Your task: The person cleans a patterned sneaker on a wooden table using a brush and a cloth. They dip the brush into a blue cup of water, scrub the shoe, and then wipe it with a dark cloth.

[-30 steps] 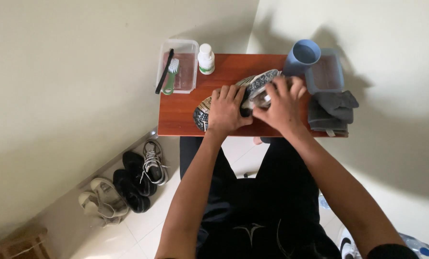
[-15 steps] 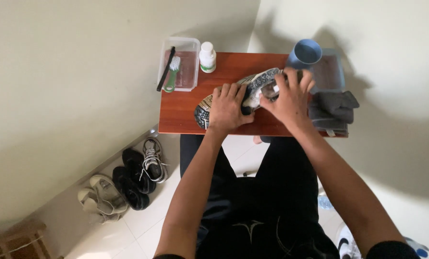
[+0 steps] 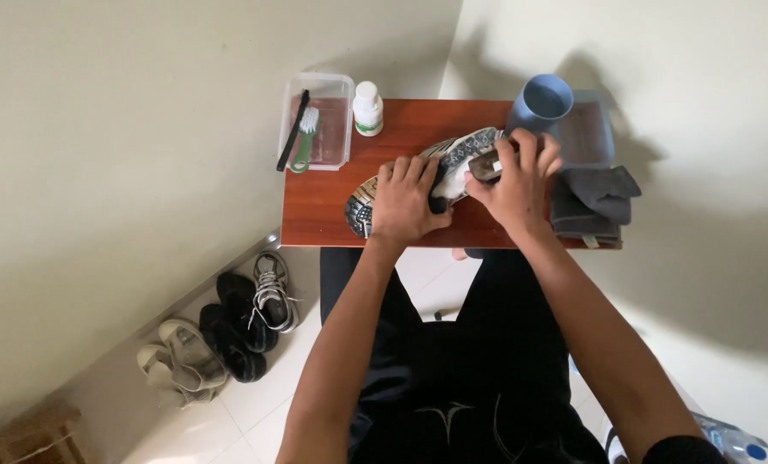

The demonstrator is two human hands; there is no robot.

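Observation:
A patterned shoe lies sole-up on the small red-brown table. My left hand presses down on its middle and holds it. My right hand grips a small brown brush against the shoe's sole near the far end. Much of the shoe is hidden under both hands.
A clear plastic tub with a green-handled brush and a black tool sits at the table's left back. A white bottle, a blue cup and folded grey cloths stand nearby. Several shoes lie on the tiled floor at the left.
My right hand with the brush has shifted slightly along the sole. My left hand and the shoe have stayed in place.

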